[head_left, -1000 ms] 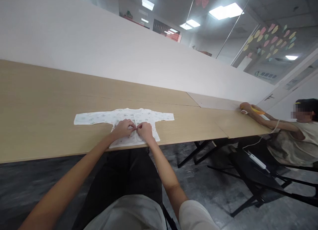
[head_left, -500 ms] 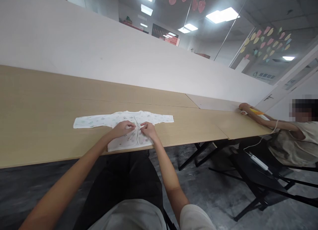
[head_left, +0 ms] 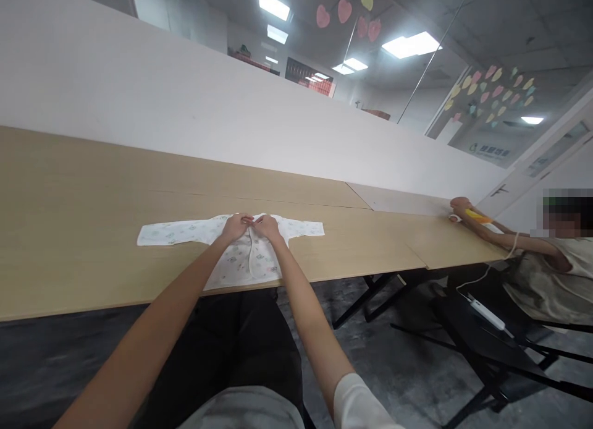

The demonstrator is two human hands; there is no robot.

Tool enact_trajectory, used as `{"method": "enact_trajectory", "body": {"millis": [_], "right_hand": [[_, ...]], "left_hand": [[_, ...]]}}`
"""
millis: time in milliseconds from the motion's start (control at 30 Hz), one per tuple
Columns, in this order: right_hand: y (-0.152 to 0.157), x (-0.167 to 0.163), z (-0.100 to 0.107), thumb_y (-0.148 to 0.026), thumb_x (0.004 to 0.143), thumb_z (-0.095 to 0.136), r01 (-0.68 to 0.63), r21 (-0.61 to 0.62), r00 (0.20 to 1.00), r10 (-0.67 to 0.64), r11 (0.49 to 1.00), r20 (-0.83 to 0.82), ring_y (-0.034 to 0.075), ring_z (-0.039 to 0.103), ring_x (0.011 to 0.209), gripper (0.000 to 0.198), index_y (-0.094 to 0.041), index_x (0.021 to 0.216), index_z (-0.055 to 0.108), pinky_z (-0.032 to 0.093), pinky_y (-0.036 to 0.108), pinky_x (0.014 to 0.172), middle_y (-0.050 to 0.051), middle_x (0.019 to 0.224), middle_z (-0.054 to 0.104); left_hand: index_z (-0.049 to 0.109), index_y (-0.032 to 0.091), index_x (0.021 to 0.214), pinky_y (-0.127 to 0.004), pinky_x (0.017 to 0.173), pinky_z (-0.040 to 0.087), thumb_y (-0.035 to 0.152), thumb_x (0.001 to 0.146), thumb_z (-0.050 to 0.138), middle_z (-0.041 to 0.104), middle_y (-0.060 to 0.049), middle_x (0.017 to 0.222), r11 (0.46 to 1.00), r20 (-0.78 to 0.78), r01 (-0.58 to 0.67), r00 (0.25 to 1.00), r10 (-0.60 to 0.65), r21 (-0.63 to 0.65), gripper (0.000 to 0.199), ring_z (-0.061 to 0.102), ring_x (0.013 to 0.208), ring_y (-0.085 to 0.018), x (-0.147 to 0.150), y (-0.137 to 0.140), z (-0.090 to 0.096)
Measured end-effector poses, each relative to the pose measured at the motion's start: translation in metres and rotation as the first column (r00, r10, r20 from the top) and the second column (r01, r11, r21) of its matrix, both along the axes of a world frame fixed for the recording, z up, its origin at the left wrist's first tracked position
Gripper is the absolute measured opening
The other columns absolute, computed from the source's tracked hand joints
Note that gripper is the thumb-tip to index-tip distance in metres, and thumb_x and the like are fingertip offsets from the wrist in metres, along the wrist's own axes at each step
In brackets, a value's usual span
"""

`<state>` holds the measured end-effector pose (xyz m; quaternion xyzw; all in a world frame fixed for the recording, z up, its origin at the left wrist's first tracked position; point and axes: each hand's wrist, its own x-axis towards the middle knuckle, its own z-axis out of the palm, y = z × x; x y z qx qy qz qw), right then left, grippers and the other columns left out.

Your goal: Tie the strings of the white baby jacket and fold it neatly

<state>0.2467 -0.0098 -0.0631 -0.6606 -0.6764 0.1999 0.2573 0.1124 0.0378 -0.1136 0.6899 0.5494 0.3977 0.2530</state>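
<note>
A small white baby shirt (head_left: 241, 259) with a scattered print lies face up on the table, its sleeves stretched out to both sides and its hem near the front edge. My left hand (head_left: 237, 227) and my right hand (head_left: 267, 227) meet at the top of its front opening, just below the neckline. The fingers of each are pinched on the shirt's edge there. Whatever fastener may be between the fingertips is hidden. Below my hands the front seam runs down to the hem.
The long wooden table (head_left: 92, 231) runs along a white partition (head_left: 185, 120) with glass above. At the far right sits another person (head_left: 546, 262), arms resting on the table by a yellow item (head_left: 478, 216). A black chair (head_left: 477, 330) holds a white power strip (head_left: 486, 313).
Both my hands have moved up the shirt's front, from mid-chest to the neckline, and have come together. The shirt stays spread in about the same place.
</note>
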Motion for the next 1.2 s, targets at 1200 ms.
{"method": "enact_trajectory", "body": {"millis": [1200], "right_hand": [[0.006, -0.013, -0.033, -0.011, 0.087, 0.051, 0.100, 0.177, 0.995, -0.098, 0.979, -0.017, 0.020, 0.067, 0.101, 0.032, -0.017, 0.116, 0.066, 0.049, 0.026, 0.086, 0.009, 0.106, 0.073]], "left_hand": [[0.072, 0.018, 0.100, -0.033, 0.091, 0.052, 0.025, 0.074, 0.055, 0.076, -0.009, 0.101, 0.996, -0.030, -0.025, 0.999, 0.027, 0.091, 0.032, 0.071, 0.095, -0.023, 0.000, -0.011, -0.014]]}}
